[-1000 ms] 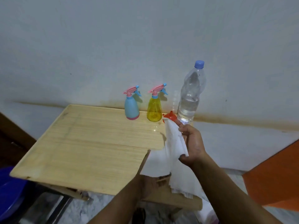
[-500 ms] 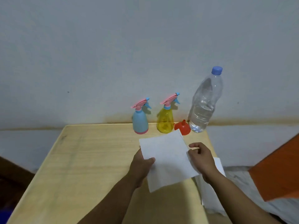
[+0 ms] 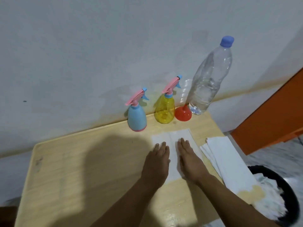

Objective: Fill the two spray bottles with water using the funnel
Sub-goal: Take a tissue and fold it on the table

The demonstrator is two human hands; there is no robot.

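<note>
A blue spray bottle [image 3: 137,117] and a yellow spray bottle [image 3: 164,110], both with pink trigger heads, stand at the far edge of the wooden table [image 3: 82,169]. An orange funnel [image 3: 183,114] sits mouth-down beside the yellow one. A clear water bottle [image 3: 207,82] with a blue cap, partly filled, stands right of the funnel. A white paper sheet [image 3: 172,136] lies flat in front of them. My left hand [image 3: 158,163] and my right hand [image 3: 190,158] press flat on it, fingers extended, palms down.
A stack of folded white tissues [image 3: 229,159] lies at the table's right edge. A black bin [image 3: 291,194] holding crumpled white paper sits below to the right. An orange panel [image 3: 270,122] stands at right. The wall runs directly behind the bottles.
The white sheet went from held up in my hands to laid flat on the table, and both hands now rest palm-down on it. The view has moved closer and downward.
</note>
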